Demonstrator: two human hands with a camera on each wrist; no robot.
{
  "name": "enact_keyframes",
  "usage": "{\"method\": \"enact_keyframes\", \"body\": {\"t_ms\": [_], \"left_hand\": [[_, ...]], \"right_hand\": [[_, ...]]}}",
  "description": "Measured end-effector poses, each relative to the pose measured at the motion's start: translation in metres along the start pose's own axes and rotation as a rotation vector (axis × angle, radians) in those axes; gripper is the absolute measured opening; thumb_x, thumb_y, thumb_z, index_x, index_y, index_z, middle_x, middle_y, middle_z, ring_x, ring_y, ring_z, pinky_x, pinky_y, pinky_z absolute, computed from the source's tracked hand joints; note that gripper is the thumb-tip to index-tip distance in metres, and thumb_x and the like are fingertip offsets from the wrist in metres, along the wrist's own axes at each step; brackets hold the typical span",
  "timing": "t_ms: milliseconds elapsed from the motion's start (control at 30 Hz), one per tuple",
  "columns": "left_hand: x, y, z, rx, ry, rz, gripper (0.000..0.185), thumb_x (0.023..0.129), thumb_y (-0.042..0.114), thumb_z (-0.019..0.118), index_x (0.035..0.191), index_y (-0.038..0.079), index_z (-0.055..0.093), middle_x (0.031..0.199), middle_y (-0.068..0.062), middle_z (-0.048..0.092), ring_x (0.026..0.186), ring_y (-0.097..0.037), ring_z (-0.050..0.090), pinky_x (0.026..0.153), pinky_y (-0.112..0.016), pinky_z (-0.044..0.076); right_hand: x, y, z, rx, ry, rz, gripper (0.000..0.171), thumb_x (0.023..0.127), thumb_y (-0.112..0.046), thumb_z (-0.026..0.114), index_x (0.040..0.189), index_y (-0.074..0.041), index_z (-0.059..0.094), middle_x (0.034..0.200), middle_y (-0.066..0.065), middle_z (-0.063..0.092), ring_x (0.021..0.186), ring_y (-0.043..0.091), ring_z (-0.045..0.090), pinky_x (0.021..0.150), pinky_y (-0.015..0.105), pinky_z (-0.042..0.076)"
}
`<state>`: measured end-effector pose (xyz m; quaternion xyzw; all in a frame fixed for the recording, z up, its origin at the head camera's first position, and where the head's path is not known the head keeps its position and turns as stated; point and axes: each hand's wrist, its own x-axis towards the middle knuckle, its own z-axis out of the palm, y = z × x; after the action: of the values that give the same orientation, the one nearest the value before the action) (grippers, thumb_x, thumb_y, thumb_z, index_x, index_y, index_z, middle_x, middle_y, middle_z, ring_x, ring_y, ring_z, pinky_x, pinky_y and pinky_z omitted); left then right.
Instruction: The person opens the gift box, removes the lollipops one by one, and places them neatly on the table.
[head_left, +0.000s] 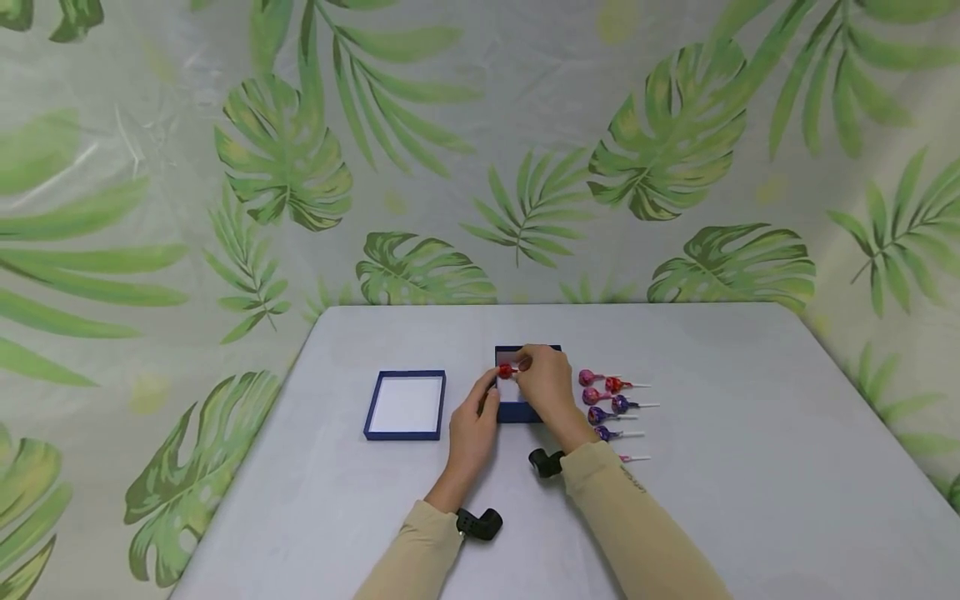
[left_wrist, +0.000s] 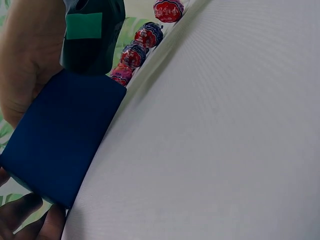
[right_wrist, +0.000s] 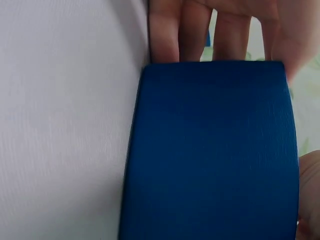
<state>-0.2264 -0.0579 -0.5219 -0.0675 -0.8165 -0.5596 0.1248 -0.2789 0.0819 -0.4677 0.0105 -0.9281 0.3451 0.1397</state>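
A dark blue box [head_left: 517,412] stands on the table, its pale inside facing up. My right hand [head_left: 550,385] reaches over it and pinches a red-wrapped lollipop [head_left: 506,370] near its stick. Against the box's left wall rest the extended fingers of my left hand [head_left: 471,425], the forefinger close to the lollipop's head. In the left wrist view the box's blue wall [left_wrist: 65,140] hides the inside; left fingertips touch its edge. The right wrist view shows the same blue wall [right_wrist: 215,150], with left fingers [right_wrist: 195,30] along its far side.
To the left lies a shallow blue-rimmed tray or lid [head_left: 402,436] with a white inside. Right of the box several wrapped lollipops, among them a purple one [head_left: 606,433], lie with sticks pointing right. A leaf-patterned cloth [head_left: 420,267] hangs behind the white table [head_left: 750,467].
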Motion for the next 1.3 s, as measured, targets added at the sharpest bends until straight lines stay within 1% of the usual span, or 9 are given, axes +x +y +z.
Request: {"method": "enact_keyframes", "body": {"t_ms": [100,233,333,433,600,867,1000,1133,1300], "left_hand": [[-0.001,0.0,0.001,-0.004,-0.003,0.005,0.039,0.106,0.03,0.05,0.145,0.028,0.057,0.142,0.005,0.058,0.13,-0.014,0.053,0.106,-0.046,0.046],[-0.002,0.001,0.002,-0.011,-0.008,0.005,0.039,0.106,0.031,0.05,0.145,0.029,0.057,0.142,0.005,0.057,0.131,-0.014,0.052,0.106,-0.045,0.045],[-0.003,0.001,0.003,-0.014,-0.008,-0.001,0.039,0.106,0.033,0.05,0.144,0.029,0.057,0.142,0.006,0.057,0.131,-0.013,0.052,0.107,-0.044,0.045],[-0.003,0.001,0.004,-0.015,-0.005,-0.002,0.039,0.106,0.033,0.05,0.144,0.03,0.058,0.141,0.007,0.058,0.13,-0.012,0.052,0.106,-0.043,0.045],[-0.004,0.002,0.004,-0.02,-0.005,0.006,0.039,0.106,0.032,0.05,0.144,0.03,0.057,0.142,0.007,0.057,0.131,-0.012,0.051,0.108,-0.043,0.045],[-0.005,0.002,0.004,-0.013,-0.007,-0.006,0.04,0.106,0.031,0.05,0.145,0.029,0.056,0.142,0.007,0.057,0.131,-0.014,0.052,0.106,-0.045,0.045],[-0.004,0.002,0.003,-0.011,-0.003,-0.011,0.039,0.106,0.03,0.05,0.145,0.031,0.056,0.142,0.008,0.057,0.13,-0.014,0.053,0.107,-0.045,0.045],[-0.005,0.002,0.002,-0.006,0.002,-0.012,0.039,0.106,0.033,0.05,0.144,0.033,0.056,0.141,0.01,0.057,0.129,-0.012,0.053,0.107,-0.044,0.045],[-0.004,0.003,0.0,-0.003,0.001,-0.01,0.04,0.106,0.033,0.049,0.145,0.028,0.056,0.142,0.009,0.057,0.131,-0.013,0.052,0.108,-0.042,0.044]], "right_hand": [[0.001,0.001,-0.005,-0.033,-0.004,-0.019,0.017,0.081,0.002,0.074,0.095,-0.006,0.079,0.083,0.008,0.072,0.078,0.027,0.064,0.072,0.042,0.053],[0.001,0.002,-0.01,-0.074,-0.013,-0.044,0.013,0.084,0.002,0.071,0.092,-0.005,0.079,0.085,0.01,0.073,0.083,0.031,0.067,0.075,0.045,0.055],[0.002,0.002,-0.013,-0.099,-0.023,-0.046,0.009,0.085,-0.001,0.072,0.089,-0.005,0.079,0.088,0.011,0.074,0.087,0.033,0.068,0.078,0.047,0.056],[0.002,0.001,-0.016,-0.109,-0.026,-0.053,0.004,0.086,-0.005,0.075,0.086,-0.006,0.08,0.087,0.01,0.075,0.087,0.033,0.068,0.079,0.047,0.056],[0.003,0.0,-0.019,-0.067,-0.017,-0.078,0.007,0.087,-0.006,0.075,0.088,-0.007,0.081,0.088,0.008,0.076,0.087,0.03,0.07,0.078,0.045,0.057],[0.002,-0.002,-0.025,0.005,-0.027,-0.057,0.009,0.089,-0.011,0.075,0.093,-0.011,0.083,0.092,0.005,0.076,0.086,0.024,0.069,0.072,0.04,0.055],[0.0,-0.006,-0.034,0.022,-0.039,-0.062,0.01,0.091,-0.013,0.074,0.095,-0.011,0.083,0.092,0.005,0.076,0.085,0.023,0.069,0.07,0.039,0.056],[-0.003,-0.008,-0.043,0.043,-0.041,-0.063,0.01,0.092,-0.014,0.074,0.096,-0.011,0.082,0.09,0.003,0.076,0.081,0.021,0.067,0.067,0.037,0.055],[-0.005,-0.009,-0.058,0.059,-0.025,-0.082,0.01,0.092,-0.014,0.074,0.098,-0.011,0.082,0.088,0.003,0.075,0.076,0.02,0.066,0.064,0.036,0.054]]}}
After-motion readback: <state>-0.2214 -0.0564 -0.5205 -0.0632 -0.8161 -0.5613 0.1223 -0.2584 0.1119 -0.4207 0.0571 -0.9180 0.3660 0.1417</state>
